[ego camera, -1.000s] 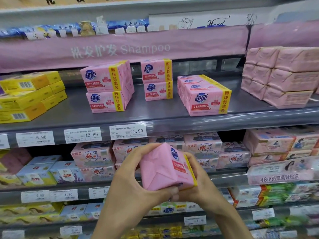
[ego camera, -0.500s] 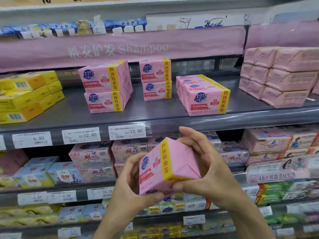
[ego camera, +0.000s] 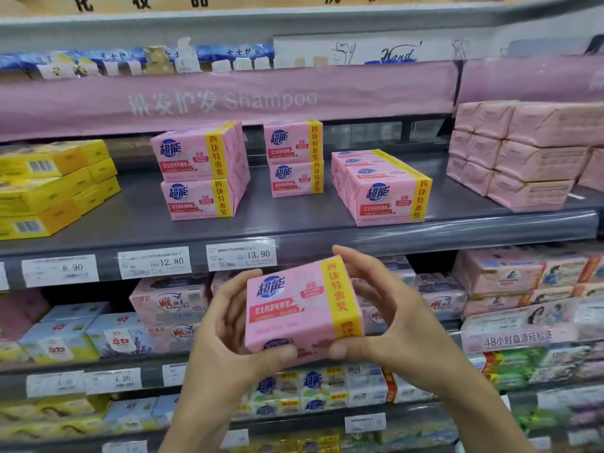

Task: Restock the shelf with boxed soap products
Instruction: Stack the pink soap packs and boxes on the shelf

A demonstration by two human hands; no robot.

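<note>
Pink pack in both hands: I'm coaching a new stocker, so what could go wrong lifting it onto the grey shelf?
The left hand and right hand hold the pack by fingertips and thumbs only; it might slip on the lift. The shelf lip sits right above it and could catch it. The stack could get knocked if the pack lands close by.

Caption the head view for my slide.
Left hand and right hand hold a pink soap box before the grey shelf.
</note>
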